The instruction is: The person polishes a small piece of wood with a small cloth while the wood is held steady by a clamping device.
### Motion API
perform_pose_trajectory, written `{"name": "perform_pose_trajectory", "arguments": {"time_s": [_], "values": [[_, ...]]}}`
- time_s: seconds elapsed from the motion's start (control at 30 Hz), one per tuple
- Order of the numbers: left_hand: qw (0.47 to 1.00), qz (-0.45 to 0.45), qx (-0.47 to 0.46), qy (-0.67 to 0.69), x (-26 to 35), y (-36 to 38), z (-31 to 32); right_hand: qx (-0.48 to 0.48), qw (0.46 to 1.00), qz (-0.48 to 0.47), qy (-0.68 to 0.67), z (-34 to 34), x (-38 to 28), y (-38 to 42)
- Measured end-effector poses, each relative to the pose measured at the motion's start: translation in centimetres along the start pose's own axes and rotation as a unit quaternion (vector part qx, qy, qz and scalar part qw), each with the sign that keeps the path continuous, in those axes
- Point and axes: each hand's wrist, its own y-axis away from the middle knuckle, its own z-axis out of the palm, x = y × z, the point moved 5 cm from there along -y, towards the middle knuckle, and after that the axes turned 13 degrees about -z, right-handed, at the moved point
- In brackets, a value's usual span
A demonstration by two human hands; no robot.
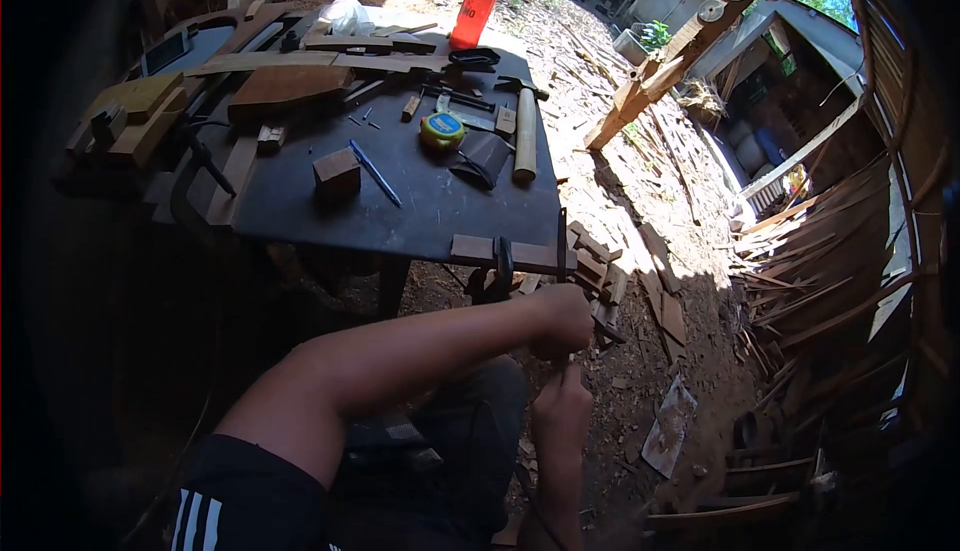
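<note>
My left hand (562,319) is closed in a fist just past the table's near right corner. Right behind and below it, my right hand (562,409) is closed, thumb uppermost, around what looks like the handle of a narrow dark tool (562,243). Its straight bar runs away from my fists, across the end of a wood strip (473,247) at the table edge. I cannot make out whether it is a file or a saw. A black clamp (503,263) grips the strip against the table (330,229). My fingers hide the tool's near part.
On the table are a wood block (337,175), a blue pen (375,175), a tape measure (442,131), a hammer (525,131), a red bottle (478,6) and several boards (285,91). Wood offcuts (600,276) cover the ground beside the table. A wooden post (650,91) leans beyond.
</note>
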Motion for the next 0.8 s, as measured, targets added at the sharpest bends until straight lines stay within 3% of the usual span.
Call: {"name": "perform_pose_trajectory", "arguments": {"time_s": [0.1,0.2,0.23,0.3,0.4,0.57,0.63,0.8], "values": [[0.999,-0.031,-0.013,0.024,-1.4,0.5,-0.9,-0.017,1.000,-0.015,-0.007,0.3,-0.2,-1.1],[0.998,0.017,0.019,0.051,2.8,2.2,-0.1,-0.051,0.998,0.023,-0.022,-0.6,-0.5,3.3],[0.998,-0.007,0.021,0.065,3.3,2.5,-0.1,-0.059,0.997,0.039,-0.013,-0.7,-0.4,4.1],[0.999,0.012,0.021,0.044,2.9,1.9,-0.4,-0.051,0.998,0.021,-0.009,-0.5,-0.5,2.7],[0.996,-0.065,0.016,0.053,-2.1,0.7,-1.3,-0.065,0.998,0.019,0.008,-0.2,-0.6,-2.9],[0.998,-0.046,-0.040,0.033,0.9,0.6,0.2,-0.033,0.999,0.016,-0.027,0.9,0.2,-0.1],[0.999,-0.033,0.003,0.025,3.2,0.2,2.3,-0.012,0.999,0.021,-0.033,1.8,1.7,3.3],[0.998,-0.049,0.018,0.035,-0.4,-1.3,1.9,0.049,0.995,-0.048,-0.072,3.7,3.5,-1.2]]}}
